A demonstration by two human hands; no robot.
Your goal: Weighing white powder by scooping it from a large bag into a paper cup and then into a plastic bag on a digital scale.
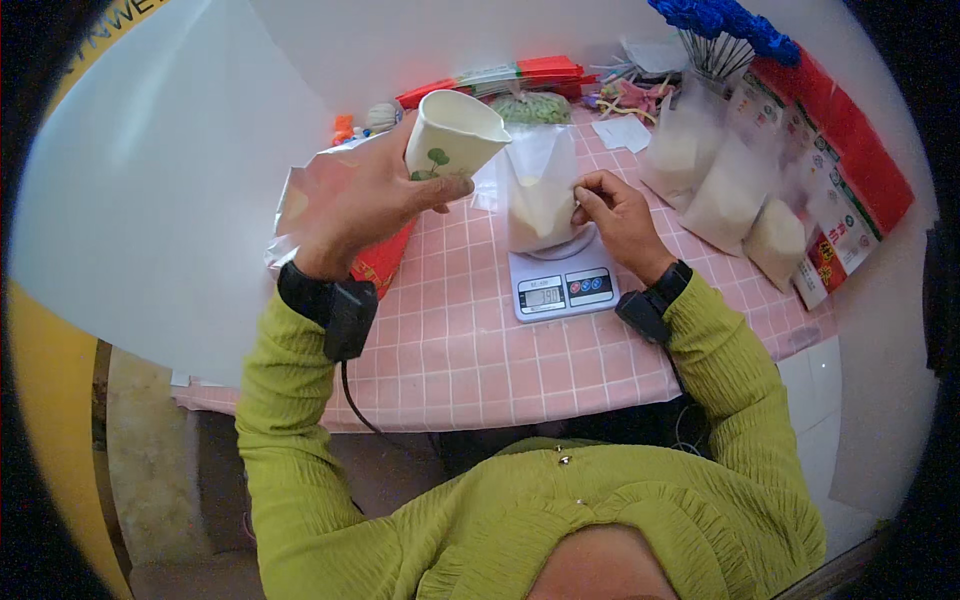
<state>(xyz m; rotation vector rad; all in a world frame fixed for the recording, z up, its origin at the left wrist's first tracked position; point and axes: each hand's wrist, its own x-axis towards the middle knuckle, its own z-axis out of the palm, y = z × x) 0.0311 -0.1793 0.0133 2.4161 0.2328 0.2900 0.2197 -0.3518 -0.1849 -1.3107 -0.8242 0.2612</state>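
My left hand [382, 187] grips a white paper cup [457, 139] with a green leaf print. The cup is tilted, its rim pinched into a spout pointing right; its contents cannot be made out. A translucent plastic bag [538, 202], partly filled with pale grain or powder, stands on a white digital kitchen scale [564, 289]. My right hand [611, 214] pinches the bag's right side between thumb and fingers. The scale's display is lit and shows a figure. Both wrists wear black bands with a box-shaped device.
Several filled translucent bags [724, 195] stand at the right beside red-and-white printed packaging [840, 225]. Behind the scale lie a bag of green pieces [531, 109] and a white paper [621, 133]. A red-and-silver foil bag [386, 255] lies left on the pink checked tablecloth [465, 352].
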